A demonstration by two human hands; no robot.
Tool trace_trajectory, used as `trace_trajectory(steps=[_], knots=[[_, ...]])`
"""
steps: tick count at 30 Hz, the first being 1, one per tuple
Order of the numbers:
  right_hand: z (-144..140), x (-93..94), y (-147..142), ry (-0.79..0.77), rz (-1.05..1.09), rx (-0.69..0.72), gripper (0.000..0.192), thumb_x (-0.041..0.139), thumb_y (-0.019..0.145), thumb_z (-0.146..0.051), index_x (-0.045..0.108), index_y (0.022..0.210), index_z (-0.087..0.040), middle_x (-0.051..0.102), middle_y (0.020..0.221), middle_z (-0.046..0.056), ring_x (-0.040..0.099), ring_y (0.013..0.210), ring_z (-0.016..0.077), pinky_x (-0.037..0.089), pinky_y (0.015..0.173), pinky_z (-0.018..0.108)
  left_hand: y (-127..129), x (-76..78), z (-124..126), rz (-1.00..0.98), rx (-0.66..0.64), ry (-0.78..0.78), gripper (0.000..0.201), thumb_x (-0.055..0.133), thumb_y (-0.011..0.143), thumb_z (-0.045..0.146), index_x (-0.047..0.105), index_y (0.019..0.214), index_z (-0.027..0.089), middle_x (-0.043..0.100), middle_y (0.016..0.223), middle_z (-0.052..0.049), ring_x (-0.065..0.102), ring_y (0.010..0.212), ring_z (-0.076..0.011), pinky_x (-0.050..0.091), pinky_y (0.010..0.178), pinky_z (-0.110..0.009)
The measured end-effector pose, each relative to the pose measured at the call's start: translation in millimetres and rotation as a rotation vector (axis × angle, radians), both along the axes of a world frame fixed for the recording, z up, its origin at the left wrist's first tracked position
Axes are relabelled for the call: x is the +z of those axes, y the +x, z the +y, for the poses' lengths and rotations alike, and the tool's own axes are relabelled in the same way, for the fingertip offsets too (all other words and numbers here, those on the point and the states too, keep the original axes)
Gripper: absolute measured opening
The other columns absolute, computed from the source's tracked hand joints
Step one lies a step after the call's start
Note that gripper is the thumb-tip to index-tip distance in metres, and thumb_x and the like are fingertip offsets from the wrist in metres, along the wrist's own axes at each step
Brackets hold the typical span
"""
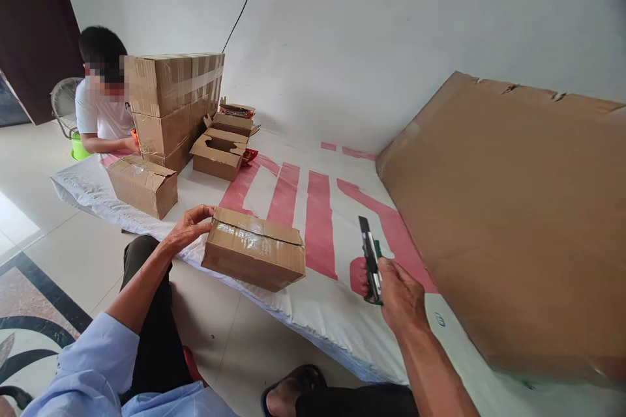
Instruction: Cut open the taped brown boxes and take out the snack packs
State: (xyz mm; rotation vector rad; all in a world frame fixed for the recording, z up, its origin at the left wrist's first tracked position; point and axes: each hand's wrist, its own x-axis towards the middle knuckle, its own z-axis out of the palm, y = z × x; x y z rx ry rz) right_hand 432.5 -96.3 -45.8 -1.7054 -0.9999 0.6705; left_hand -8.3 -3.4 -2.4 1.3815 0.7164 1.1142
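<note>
A closed cardboard box [254,249], with clear tape along its top seam, lies near the front edge of the cloth-covered surface. Bent around its left end are the fingers of my left hand [190,229], which steadies it. To the right of the box, my right hand [402,290] is closed around a utility knife [372,260] with a green and silver handle. Its dark blade points up and away from me, clear of the box.
Another closed box [143,186] sits at the left, before a tall stack of taped boxes [169,104]. Opened boxes [220,155] with red packets stand beside the stack. A person [105,104] sits behind it. A large cardboard piece [508,221] fills the right side.
</note>
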Motion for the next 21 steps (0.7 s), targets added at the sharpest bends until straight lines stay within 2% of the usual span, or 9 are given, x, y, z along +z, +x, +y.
trace_trajectory(steps=[2, 3, 5, 7, 9, 12, 14, 21], knots=[[-3.0, 33.5, -20.8, -0.031, 0.163, 0.110, 0.056, 0.065, 0.083, -0.078, 0.065, 0.094, -0.023, 0.059, 0.063, 0.000, 0.053, 0.051, 0.0176, 0.040, 0.046, 0.030, 0.2, 1.6, -1.2, 0.020, -0.014, 0.010, 0.034, 0.095, 0.075, 0.039, 0.073, 0.093, 0.020, 0.079, 0.122, -0.008, 0.069, 0.122, -0.0299, 0.047, 0.111, -0.040], [-3.8, 50.1, -33.2, -0.040, 0.166, 0.191, 0.056, 0.072, 0.079, -0.077, 0.066, 0.094, -0.024, 0.058, 0.062, -0.002, 0.051, 0.050, 0.0158, 0.038, 0.045, 0.029, 0.6, 2.2, -1.9, 0.027, -0.022, 0.012, 0.034, 0.095, 0.075, 0.039, 0.073, 0.093, 0.020, 0.080, 0.121, -0.008, 0.069, 0.123, -0.0304, 0.047, 0.111, -0.041], [-3.5, 80.3, -59.4, -0.038, 0.101, 0.363, 0.054, 0.081, 0.075, -0.072, 0.068, 0.095, -0.024, 0.058, 0.063, -0.003, 0.053, 0.052, 0.0151, 0.043, 0.049, 0.029, 1.6, 3.1, -3.3, 0.035, -0.036, 0.012, 0.033, 0.094, 0.075, 0.038, 0.074, 0.094, 0.020, 0.080, 0.121, -0.009, 0.069, 0.123, -0.0309, 0.048, 0.110, -0.041], [-0.5, 103.9, -84.1, -0.045, 0.003, 0.532, 0.051, 0.078, 0.079, -0.071, 0.071, 0.094, -0.023, 0.061, 0.066, -0.001, 0.055, 0.057, 0.0159, 0.047, 0.053, 0.031, 2.9, 3.1, -4.6, 0.037, -0.034, 0.002, 0.031, 0.093, 0.076, 0.036, 0.076, 0.096, 0.020, 0.080, 0.122, -0.009, 0.069, 0.123, -0.0310, 0.048, 0.110, -0.040], [4.7, 120.8, -104.4, -0.038, -0.132, 0.641, 0.047, 0.075, 0.084, -0.067, 0.075, 0.096, -0.022, 0.071, 0.077, 0.003, 0.062, 0.067, 0.0191, 0.052, 0.061, 0.033, 3.9, 2.5, -5.8, 0.040, -0.020, -0.011, 0.031, 0.093, 0.075, 0.035, 0.078, 0.098, 0.020, 0.080, 0.123, -0.009, 0.068, 0.124, -0.0314, 0.048, 0.110, -0.040], [13.6, 136.3, -124.9, -0.020, -0.314, 0.727, 0.041, 0.071, 0.089, -0.058, 0.081, 0.108, -0.023, 0.081, 0.103, 0.006, 0.072, 0.093, 0.0258, 0.058, 0.081, 0.037, 4.8, 1.4, -7.4, 0.046, -0.011, -0.015, 0.031, 0.090, 0.077, 0.033, 0.080, 0.103, 0.020, 0.079, 0.126, -0.008, 0.067, 0.127, -0.0325, 0.047, 0.114, -0.041], [18.8, 142.8, -133.1, -0.032, -0.376, 0.767, 0.040, 0.069, 0.090, -0.054, 0.083, 0.113, -0.024, 0.083, 0.109, 0.005, 0.074, 0.100, 0.0279, 0.058, 0.088, 0.039, 5.0, 0.9, -8.1, 0.046, -0.016, -0.012, 0.032, 0.089, 0.078, 0.033, 0.081, 0.106, 0.020, 0.079, 0.128, -0.009, 0.067, 0.130, -0.0333, 0.045, 0.116, -0.042], [25.8, 158.3, -147.8, -0.094, -0.495, 0.860, 0.036, 0.063, 0.093, -0.048, 0.083, 0.110, -0.025, 0.085, 0.108, 0.004, 0.075, 0.097, 0.0265, 0.057, 0.082, 0.036, 5.1, -1.4, -6.6, 0.056, -0.013, -0.011, 0.038, 0.091, 0.078, 0.037, 0.084, 0.112, 0.020, 0.079, 0.130, -0.010, 0.066, 0.132, -0.0348, 0.045, 0.119, -0.044]])
